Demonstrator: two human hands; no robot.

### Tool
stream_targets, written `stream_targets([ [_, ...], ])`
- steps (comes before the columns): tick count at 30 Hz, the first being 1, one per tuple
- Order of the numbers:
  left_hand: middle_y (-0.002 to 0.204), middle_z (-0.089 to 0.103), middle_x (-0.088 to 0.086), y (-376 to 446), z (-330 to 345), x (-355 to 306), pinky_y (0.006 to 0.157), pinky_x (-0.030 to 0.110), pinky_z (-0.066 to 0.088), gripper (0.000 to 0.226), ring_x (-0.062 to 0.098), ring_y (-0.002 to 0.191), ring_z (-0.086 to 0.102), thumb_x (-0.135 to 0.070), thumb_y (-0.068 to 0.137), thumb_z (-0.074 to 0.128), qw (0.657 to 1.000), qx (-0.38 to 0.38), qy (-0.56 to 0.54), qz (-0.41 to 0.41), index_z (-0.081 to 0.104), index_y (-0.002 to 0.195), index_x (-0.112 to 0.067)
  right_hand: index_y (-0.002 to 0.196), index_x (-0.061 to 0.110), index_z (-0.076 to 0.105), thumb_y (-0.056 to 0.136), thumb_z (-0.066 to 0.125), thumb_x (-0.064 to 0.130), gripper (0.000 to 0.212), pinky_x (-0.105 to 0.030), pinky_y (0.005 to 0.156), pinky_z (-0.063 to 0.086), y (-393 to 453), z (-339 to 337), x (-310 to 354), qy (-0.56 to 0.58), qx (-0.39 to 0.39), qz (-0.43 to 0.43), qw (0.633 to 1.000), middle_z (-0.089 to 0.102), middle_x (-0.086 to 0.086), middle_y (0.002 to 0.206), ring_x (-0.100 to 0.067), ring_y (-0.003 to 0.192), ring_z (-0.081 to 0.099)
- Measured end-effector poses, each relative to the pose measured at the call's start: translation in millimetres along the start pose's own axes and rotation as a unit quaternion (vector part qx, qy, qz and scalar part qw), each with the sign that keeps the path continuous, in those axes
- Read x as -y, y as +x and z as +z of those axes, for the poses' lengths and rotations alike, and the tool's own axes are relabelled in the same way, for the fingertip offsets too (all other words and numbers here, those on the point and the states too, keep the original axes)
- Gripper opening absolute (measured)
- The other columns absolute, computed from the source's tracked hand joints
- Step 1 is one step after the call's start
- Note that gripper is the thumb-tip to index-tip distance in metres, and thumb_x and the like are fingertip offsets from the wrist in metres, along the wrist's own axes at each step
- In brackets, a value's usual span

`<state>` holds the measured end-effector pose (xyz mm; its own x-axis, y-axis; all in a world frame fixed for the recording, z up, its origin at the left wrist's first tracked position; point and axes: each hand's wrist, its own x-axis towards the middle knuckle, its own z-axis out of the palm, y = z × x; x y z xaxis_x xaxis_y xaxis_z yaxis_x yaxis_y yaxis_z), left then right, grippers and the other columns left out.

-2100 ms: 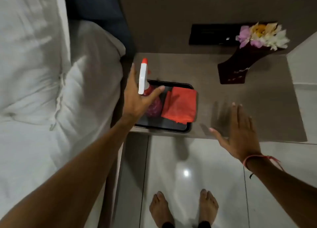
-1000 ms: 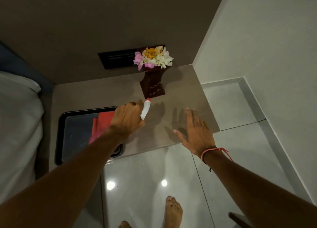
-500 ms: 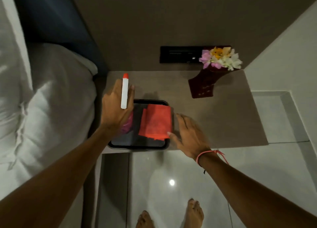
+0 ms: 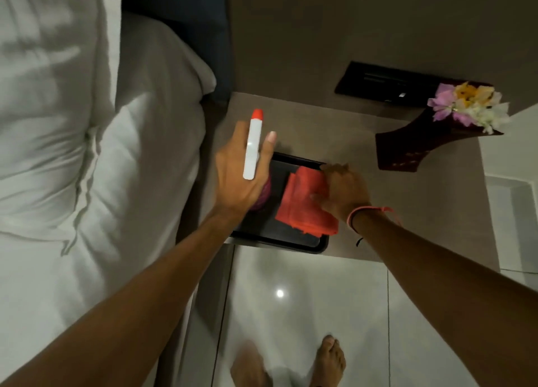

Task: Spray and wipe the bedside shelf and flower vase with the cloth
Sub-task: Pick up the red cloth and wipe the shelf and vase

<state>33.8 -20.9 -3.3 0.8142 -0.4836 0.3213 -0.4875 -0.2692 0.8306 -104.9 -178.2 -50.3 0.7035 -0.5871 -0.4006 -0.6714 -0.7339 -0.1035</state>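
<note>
Two hands at work here. Folded red-orange cloth (image 4: 302,209) lying in the right half of a shallow black rectangular tray (image 4: 318,245), under the right hand (image 4: 343,194). Right grip closing on the cloth: fingers curled over its far right edge, thumb pressed onto the top fold; whether pinched through or only resting on it, cannot tell. Just left of that grip, the left hand (image 4: 238,177), wrapped shut round a spray bottle with a long white head, red nozzle tip and pinkish-purple body (image 4: 252,150), nozzle pointing away from the body, index finger lying alongside the head. Bottle body low over the left half of the tray; standing in it or lifted, cannot tell.

Beyond both grips and to the right, well apart, a dark carved wooden flower vase (image 4: 407,150) with pink, yellow and white blossoms (image 4: 468,107), standing at the far right corner of the grey-brown bedside shelf (image 4: 422,212). Left of the left grip, white bedding (image 4: 87,153); below, glossy floor tiles (image 4: 305,299) and bare feet.

Probably the pick-up step, wiping not yet begun. Best done by gathering all folds in one pinch so none trails, lifting straight up clear of the tray rim, keeping the bottle upright and the nozzle away from the bedding. Care near the vase: likely to tip if nudged.
</note>
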Motion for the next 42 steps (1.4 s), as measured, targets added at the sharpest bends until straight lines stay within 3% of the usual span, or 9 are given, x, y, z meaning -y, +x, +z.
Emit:
stream_targets([
  [5, 0.094, 0.066, -0.007, -5, -1, 5, 0.076, 0.013, 0.053, 0.048, 0.006, 0.081, 0.065, -0.046, 0.089, 0.068, 0.997, 0.056, -0.016, -0.045, 0.055, 0.119, -0.011, 0.127, 0.014, 0.058, 0.076, 0.074, 0.051, 0.065, -0.043, 0.111, 0.037, 14, 6, 5, -0.064, 0.064, 0.009, 0.996, 0.057, -0.017, 0.135, -0.037, 0.130, 0.046],
  [9, 0.145, 0.054, 0.005, -27, -3, 27, 0.112, 0.043, 0.046, 0.099, 0.019, 0.134, 0.053, -0.058, 0.073, 0.079, 0.987, 0.115, -0.030, -0.111, 0.035, 0.150, -0.014, 0.109, 0.017, 0.064, 0.071, 0.080, 0.040, 0.048, -0.043, 0.102, 0.043, 6, 2, 0, 0.044, 0.039, 0.015, 0.998, 0.064, -0.016, 0.122, -0.036, 0.121, 0.052],
  [13, 0.156, 0.041, 0.014, -69, -17, 44, 0.118, 0.054, 0.036, 0.118, 0.030, 0.146, 0.040, -0.077, 0.066, 0.068, 0.980, 0.093, 0.116, -0.132, 0.027, 0.155, -0.010, 0.093, 0.011, 0.058, 0.080, 0.078, 0.017, 0.025, -0.036, 0.076, 0.052, -21, 1, -17, 0.299, 0.039, -0.005, 0.954, 0.070, -0.016, 0.089, -0.031, 0.085, 0.063],
  [16, 0.154, 0.042, 0.020, -107, -24, 48, 0.118, 0.060, 0.034, 0.118, 0.037, 0.144, 0.039, -0.082, 0.067, 0.059, 0.962, 0.099, 0.216, -0.137, 0.027, 0.154, -0.009, 0.105, 0.000, 0.059, 0.087, 0.075, 0.009, 0.026, -0.039, 0.079, 0.054, -47, 8, -42, 0.493, 0.030, 0.033, 0.869, 0.070, -0.021, 0.098, -0.026, 0.086, 0.065],
  [21, 0.123, 0.053, 0.021, -165, -19, 30, 0.099, 0.055, 0.045, 0.103, 0.037, 0.112, 0.052, -0.090, 0.075, 0.031, 0.922, 0.115, 0.332, -0.161, 0.040, 0.140, -0.010, 0.128, 0.009, 0.064, 0.081, 0.079, 0.007, 0.049, -0.046, 0.092, 0.059, -87, 29, -104, 0.772, 0.051, 0.132, 0.619, 0.072, -0.015, 0.126, -0.030, 0.113, 0.070],
  [24, 0.108, 0.056, 0.015, -185, 4, 2, 0.086, 0.045, 0.046, 0.091, 0.032, 0.097, 0.055, -0.087, 0.079, 0.030, 0.916, 0.160, 0.345, -0.127, 0.048, 0.127, -0.012, 0.124, 0.011, 0.068, 0.075, 0.078, 0.006, 0.050, -0.039, 0.088, 0.061, -105, 36, -141, 0.857, 0.065, 0.170, 0.482, 0.069, -0.015, 0.131, -0.027, 0.114, 0.070],
  [28, 0.103, 0.055, 0.011, -178, 57, -48, 0.077, 0.038, 0.044, 0.081, 0.026, 0.089, 0.052, -0.080, 0.086, 0.028, 0.932, 0.192, 0.307, -0.023, 0.054, 0.119, -0.012, 0.104, 0.015, 0.079, 0.068, 0.082, 0.007, 0.037, -0.045, 0.096, 0.058, -125, 39, -189, 0.905, 0.037, 0.182, 0.382, 0.075, -0.014, 0.121, -0.029, 0.111, 0.071],
  [38, 0.148, 0.052, 0.017, -30, 205, -176, 0.099, 0.044, 0.043, 0.063, 0.034, 0.128, 0.054, -0.060, 0.097, 0.043, 0.887, 0.150, 0.306, 0.311, 0.052, 0.143, -0.019, 0.109, 0.012, 0.071, 0.083, 0.064, 0.001, 0.029, -0.037, 0.080, 0.064, -129, 23, -236, 0.932, -0.062, 0.169, 0.316, 0.080, -0.011, 0.101, -0.024, 0.091, 0.077],
  [42, 0.166, 0.024, 0.017, 6, 243, -187, 0.120, 0.052, 0.029, 0.075, 0.034, 0.152, 0.029, -0.070, 0.094, 0.033, 0.840, 0.218, 0.348, 0.355, 0.029, 0.157, -0.030, 0.111, 0.006, 0.071, 0.071, 0.076, -0.007, 0.042, -0.037, 0.070, 0.063, -120, 23, -235, 0.892, -0.089, 0.206, 0.391, 0.077, -0.014, 0.103, -0.025, 0.088, 0.077],
])
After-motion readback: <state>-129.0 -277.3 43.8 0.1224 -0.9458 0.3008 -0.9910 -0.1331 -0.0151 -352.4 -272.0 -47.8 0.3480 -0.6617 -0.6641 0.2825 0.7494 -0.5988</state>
